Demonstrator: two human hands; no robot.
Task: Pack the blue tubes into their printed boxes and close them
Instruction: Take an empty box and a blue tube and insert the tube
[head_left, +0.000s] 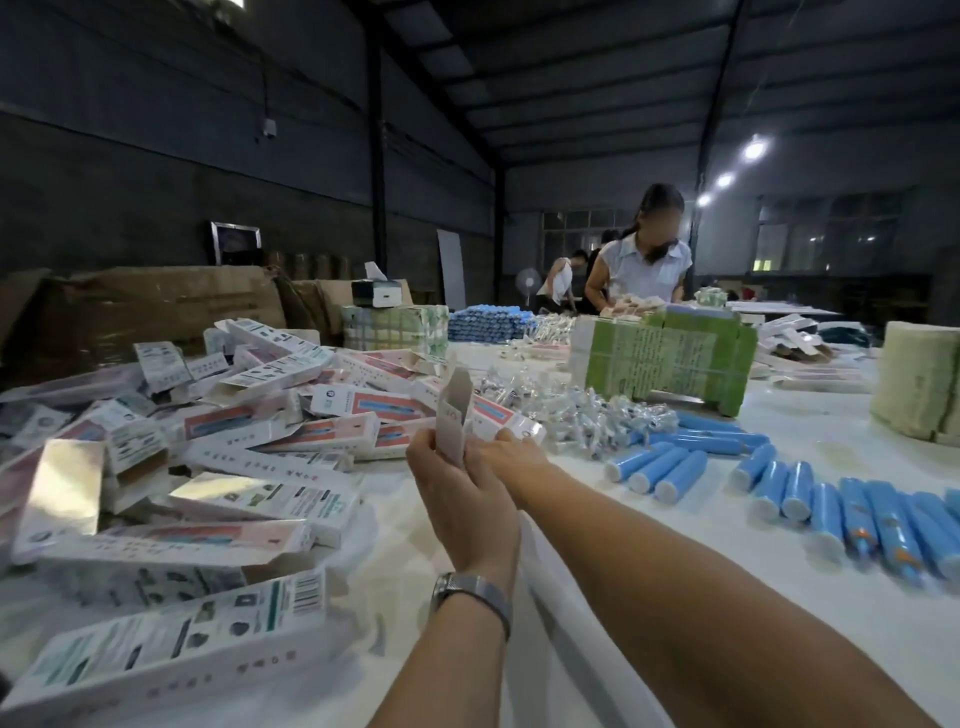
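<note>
While both hands meet above the white table (675, 597), a small printed cardboard box (453, 415) stands nearly upright between them, its long axis running from the palms up and slightly away, its open end flap topmost and showing plain grey-brown board inside. The left hand (462, 499), with a metal-banded watch (470, 590) on its wrist, curls its fingers and thumb round the lower part of the box; the right hand (511, 452) pinches the same lower part from the other side, fingertips bent against the card. Only the upper part of the box rises clear of the fingers.

To the left sprawls a pile of long white and pink printed cartons (218, 457), flat-sided and glossy, some with silvery reflective faces, several with end flaps open. To the right, smooth blue plastic tubes with white caps (810, 493) lie on the table in a loose row, mostly caps towards the camera. Beyond them sits a heap of small crinkled clear-wrapped pieces (582, 410) and a green printed bundle (670, 364). A person in a pale sleeveless shirt (644, 270) stands at the far end.
</note>
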